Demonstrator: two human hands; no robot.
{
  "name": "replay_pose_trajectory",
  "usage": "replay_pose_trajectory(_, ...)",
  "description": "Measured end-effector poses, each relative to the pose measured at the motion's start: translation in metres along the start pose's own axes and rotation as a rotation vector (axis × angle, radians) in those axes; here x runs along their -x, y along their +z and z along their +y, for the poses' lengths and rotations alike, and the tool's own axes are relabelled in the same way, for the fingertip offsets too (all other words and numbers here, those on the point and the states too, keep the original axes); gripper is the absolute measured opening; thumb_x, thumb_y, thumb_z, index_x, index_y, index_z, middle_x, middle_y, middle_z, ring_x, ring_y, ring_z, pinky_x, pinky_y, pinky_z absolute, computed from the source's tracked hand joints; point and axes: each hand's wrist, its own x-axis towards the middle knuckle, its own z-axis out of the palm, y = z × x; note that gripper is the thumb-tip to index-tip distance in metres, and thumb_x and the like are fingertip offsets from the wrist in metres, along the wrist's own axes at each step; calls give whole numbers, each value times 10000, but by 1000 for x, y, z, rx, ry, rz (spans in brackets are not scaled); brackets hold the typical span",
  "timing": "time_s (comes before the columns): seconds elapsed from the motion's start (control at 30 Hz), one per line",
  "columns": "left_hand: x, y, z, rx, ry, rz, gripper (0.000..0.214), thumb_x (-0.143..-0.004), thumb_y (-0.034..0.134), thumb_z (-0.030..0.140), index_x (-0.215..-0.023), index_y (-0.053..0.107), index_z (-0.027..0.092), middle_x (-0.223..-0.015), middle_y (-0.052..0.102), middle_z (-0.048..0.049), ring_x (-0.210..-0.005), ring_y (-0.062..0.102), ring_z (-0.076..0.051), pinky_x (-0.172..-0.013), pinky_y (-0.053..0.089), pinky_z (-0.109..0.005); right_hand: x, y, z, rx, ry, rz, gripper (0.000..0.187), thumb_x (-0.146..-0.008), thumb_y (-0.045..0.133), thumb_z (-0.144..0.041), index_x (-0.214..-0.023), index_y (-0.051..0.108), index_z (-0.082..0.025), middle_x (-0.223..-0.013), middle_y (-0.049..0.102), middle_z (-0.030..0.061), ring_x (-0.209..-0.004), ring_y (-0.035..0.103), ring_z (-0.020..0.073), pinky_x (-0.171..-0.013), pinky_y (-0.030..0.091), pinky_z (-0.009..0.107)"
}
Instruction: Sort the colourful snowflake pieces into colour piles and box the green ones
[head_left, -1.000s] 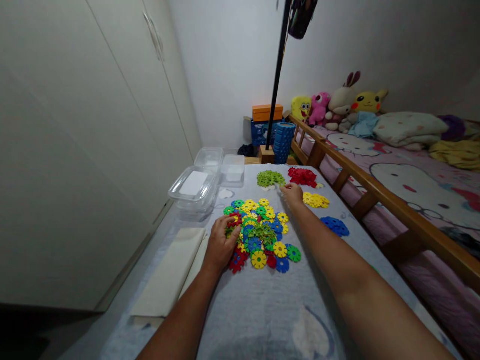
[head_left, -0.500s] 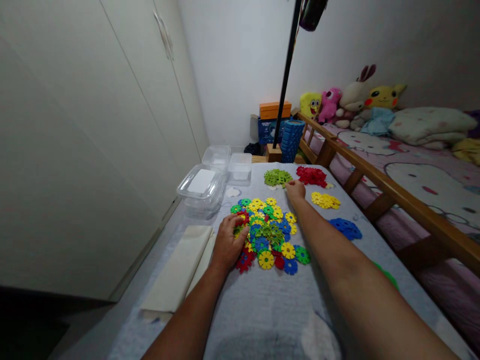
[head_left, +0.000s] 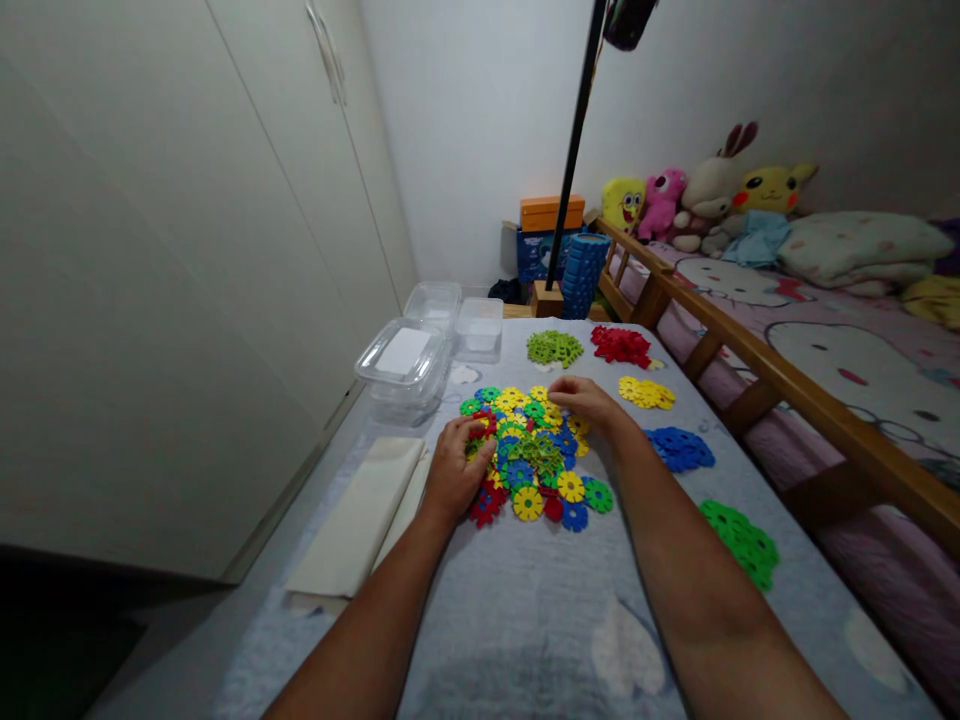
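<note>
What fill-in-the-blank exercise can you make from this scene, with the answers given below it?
1. The left hand rests on the ____ edge of the mixed pile of toy discs.
2. Between the yellow pile and the dark green pile lies the ____ pile.
3. At the far end, to the right of the light green pile, lies the ____ pile.

Missing words: left; blue; red.

Dim, even indoor light; edges warped, vignetted
</note>
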Motion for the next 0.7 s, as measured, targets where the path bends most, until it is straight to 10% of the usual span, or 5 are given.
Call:
replay_pose_trajectory(0.17, 0, 1, -1, 3, -6, 8, 251, -901, 608, 407, -1064, 668, 227, -1191, 627, -88, -1198, 574, -268, -1096, 425, -454, 15, 9, -36, 326, 7, -551, 262, -694, 755, -295, -906, 731, -144, -713, 625, -22, -641, 510, 108, -620, 382, 246)
replay_pose_trajectory(0.4, -2, -1, 0, 135, -70, 93, 312, -977, 468, 458, -1046, 670, 230, -1141, 637, -73, -1159, 584, -242, -1080, 431, -417, 19, 32, -50, 597, -34, -603, 72, -726, 691, -187, -715, 626, -158, -621, 506, -60, -602, 423, 89, -570, 289, 244)
replay_pose_trajectory(0.7, -2, -3, -3, 298, -194, 199, 549, -992, 322, 634, -1072, 671, 218, -1102, 668, -89, -1087, 610, -242, -1018, 473, -418, 21, 25, -45, 299, -38, -540, 92, -682, 664, -232, -717, 617, -162, -641, 548, -43, -609, 454, 94, -579, 344, 239)
